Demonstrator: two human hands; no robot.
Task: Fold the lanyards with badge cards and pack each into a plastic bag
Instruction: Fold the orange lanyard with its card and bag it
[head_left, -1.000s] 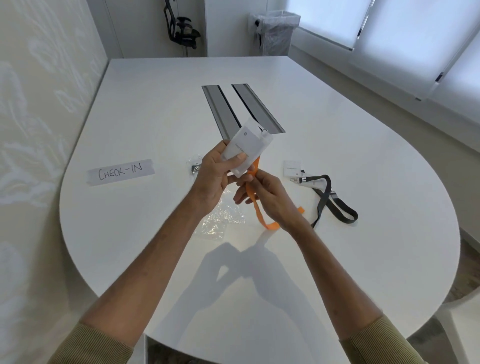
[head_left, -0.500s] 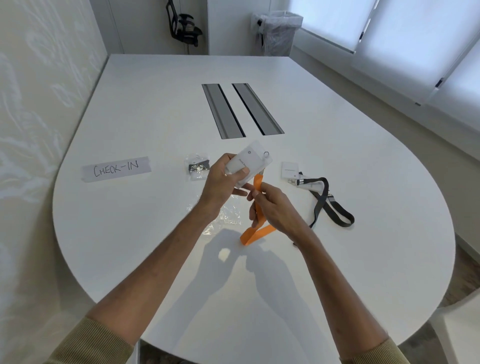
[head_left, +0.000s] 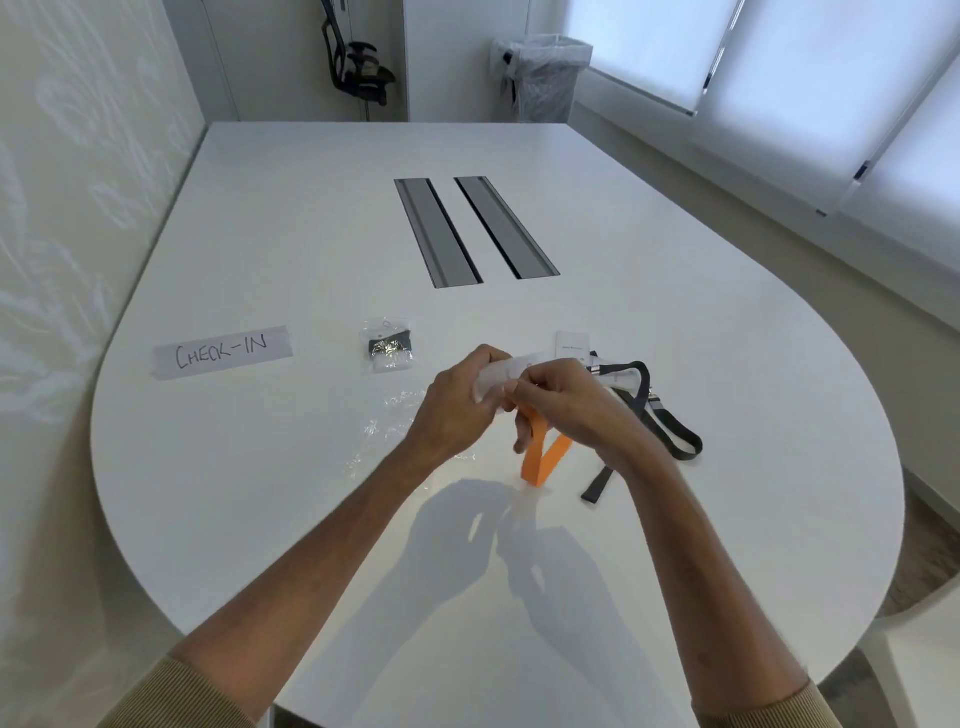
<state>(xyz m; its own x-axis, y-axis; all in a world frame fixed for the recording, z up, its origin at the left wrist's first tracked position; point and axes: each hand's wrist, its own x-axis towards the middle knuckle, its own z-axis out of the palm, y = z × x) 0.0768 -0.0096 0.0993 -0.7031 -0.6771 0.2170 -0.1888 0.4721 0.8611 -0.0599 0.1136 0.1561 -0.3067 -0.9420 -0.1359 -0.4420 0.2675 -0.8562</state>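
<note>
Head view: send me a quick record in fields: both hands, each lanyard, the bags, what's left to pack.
left hand: grips white badge card
right hand: pinches orange lanyard beside the card; loop hangs toward the table
black lanyard: loose on table, right of the hands, unfolded
packed bag: holds a folded dark lanyard
empty bag: flat on table beside left hand
left to pack: orange, black

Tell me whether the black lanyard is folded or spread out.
Spread out: the black lanyard lies loose across the table, its strap trailing in open loops, not bagged.
</note>
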